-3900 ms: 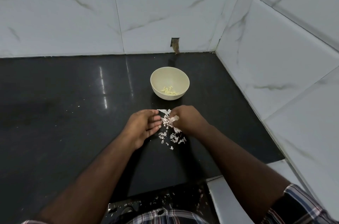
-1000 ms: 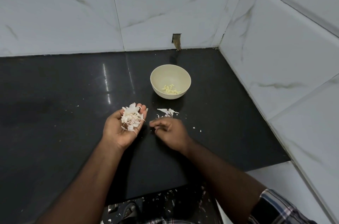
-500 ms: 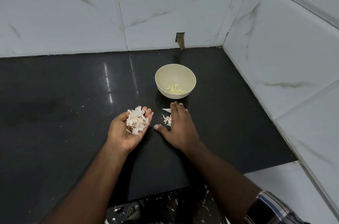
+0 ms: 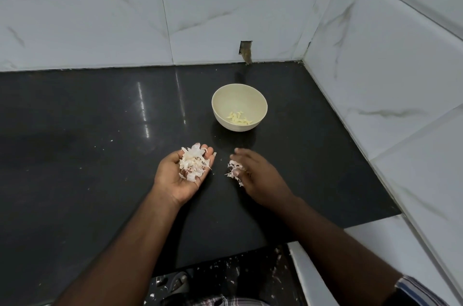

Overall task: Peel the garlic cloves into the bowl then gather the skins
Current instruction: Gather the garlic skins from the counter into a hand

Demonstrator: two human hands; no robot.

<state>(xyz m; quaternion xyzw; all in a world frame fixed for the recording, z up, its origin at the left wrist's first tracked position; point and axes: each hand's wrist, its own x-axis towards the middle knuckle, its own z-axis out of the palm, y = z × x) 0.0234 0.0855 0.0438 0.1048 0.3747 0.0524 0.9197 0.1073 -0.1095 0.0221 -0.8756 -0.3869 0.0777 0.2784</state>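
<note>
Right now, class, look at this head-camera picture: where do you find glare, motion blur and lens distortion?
Head view: bright streaks of glare on the black countertop left of the bowl; the right hand, pinching garlic skins, is motion-blurred at its fingertips; the left hand and its pile of skins are sharp; wide-angle bending curves the wall tile lines.

even overhead light, glare streaks on the counter [image 4: 142, 105] (edges bowed).
</note>
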